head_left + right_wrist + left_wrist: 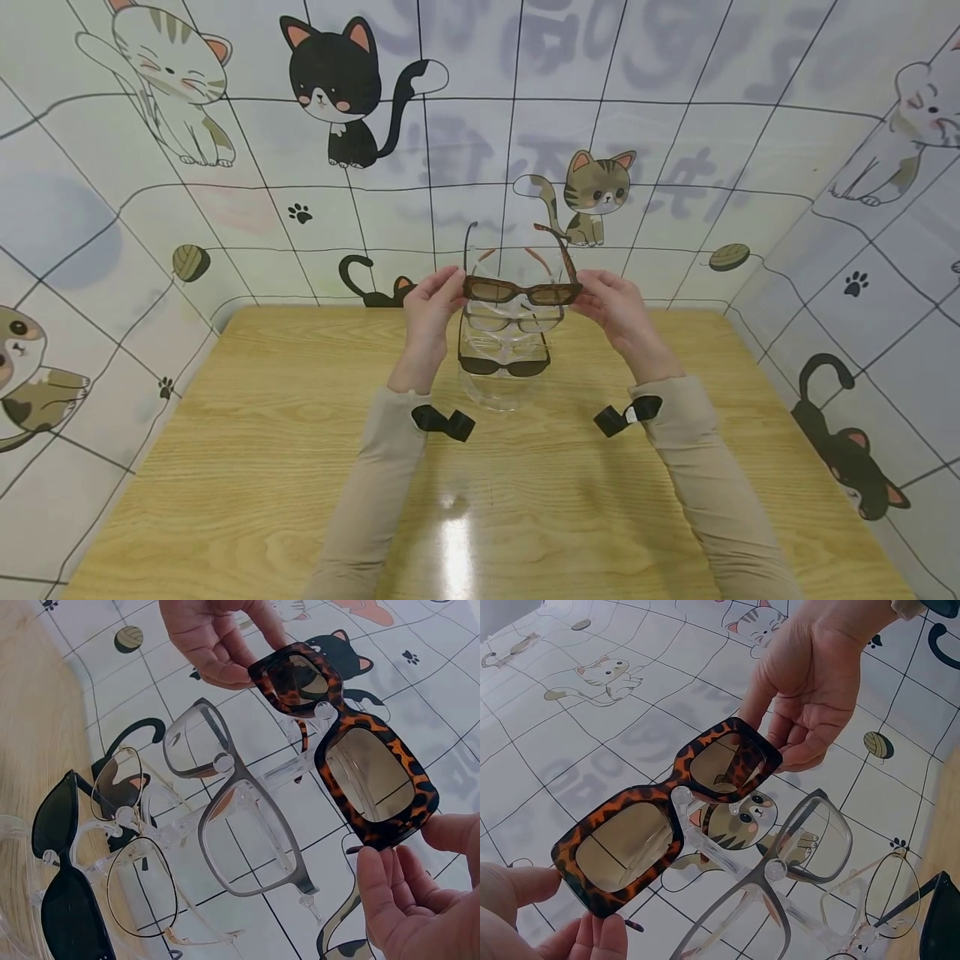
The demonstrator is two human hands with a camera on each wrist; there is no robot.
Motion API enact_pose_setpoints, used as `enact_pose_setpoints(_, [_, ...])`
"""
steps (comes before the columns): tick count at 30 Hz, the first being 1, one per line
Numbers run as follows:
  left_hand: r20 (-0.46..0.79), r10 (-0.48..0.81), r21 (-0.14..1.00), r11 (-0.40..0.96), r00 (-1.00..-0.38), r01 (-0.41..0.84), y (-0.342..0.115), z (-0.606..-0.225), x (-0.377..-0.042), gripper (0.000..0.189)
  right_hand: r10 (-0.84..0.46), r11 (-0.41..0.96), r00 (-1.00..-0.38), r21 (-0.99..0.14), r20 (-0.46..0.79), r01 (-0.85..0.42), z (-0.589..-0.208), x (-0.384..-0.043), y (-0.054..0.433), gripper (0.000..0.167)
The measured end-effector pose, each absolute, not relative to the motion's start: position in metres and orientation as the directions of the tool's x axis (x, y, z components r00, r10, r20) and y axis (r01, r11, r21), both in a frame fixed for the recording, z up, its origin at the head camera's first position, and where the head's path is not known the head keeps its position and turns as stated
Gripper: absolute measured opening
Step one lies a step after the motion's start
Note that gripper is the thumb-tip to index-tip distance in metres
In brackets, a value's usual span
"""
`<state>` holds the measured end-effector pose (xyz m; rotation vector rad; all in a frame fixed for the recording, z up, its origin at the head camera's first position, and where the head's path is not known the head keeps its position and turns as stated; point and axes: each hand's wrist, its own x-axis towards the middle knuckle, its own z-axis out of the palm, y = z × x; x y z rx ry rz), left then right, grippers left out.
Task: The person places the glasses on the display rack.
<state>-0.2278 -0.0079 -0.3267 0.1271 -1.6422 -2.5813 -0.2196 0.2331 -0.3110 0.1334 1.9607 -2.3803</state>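
Tortoiseshell sunglasses (491,291) with brown lenses sit level at the top of a clear glasses stand (283,774). My left hand (431,321) pinches their left front corner, and my right hand (624,315) pinches the right one. The temples point away toward the wall. In the right wrist view, the bridge is at the stand's top peg; whether it bears their weight, I cannot tell. Grey-framed glasses (238,769) hang just below. Under them come thin gold-rimmed round glasses (110,904), and black sunglasses (483,366) are lowest.
The stand rests on a wood-grain table (300,467), near its back edge. Behind it rises a white gridded wall covering (480,133) printed with cartoon cats, which also runs along both sides. Black straps with small boxes (459,426) are on both sleeve cuffs.
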Motion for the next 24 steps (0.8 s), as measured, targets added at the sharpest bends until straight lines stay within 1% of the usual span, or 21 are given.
enact_pose_setpoints(8, [-0.014,-0.111,0.910,-0.414,-0.994,0.033,-0.0089,-0.3291,-0.2276,0.032,0.028,-0.163,-0.995,-0.983,-0.094,0.088,-0.3129,-0.2194,0.2328,0.016])
enact_pose_setpoints(16, [0.001,-0.121,0.914,-0.403,-0.993,0.050,-0.0092,-0.3301,-0.2277,0.031,0.030,-0.156,-0.996,-0.985,-0.086,0.080,-0.3135,-0.2185,0.2325,0.021])
enact_pose_setpoints(24, [-0.005,-0.125,0.914,-0.402,-0.992,0.046,-0.0090,-0.3297,-0.2279,0.030,0.045,-0.159,-0.997,-0.986,-0.067,0.059,-0.3150,-0.2182,0.2328,0.013])
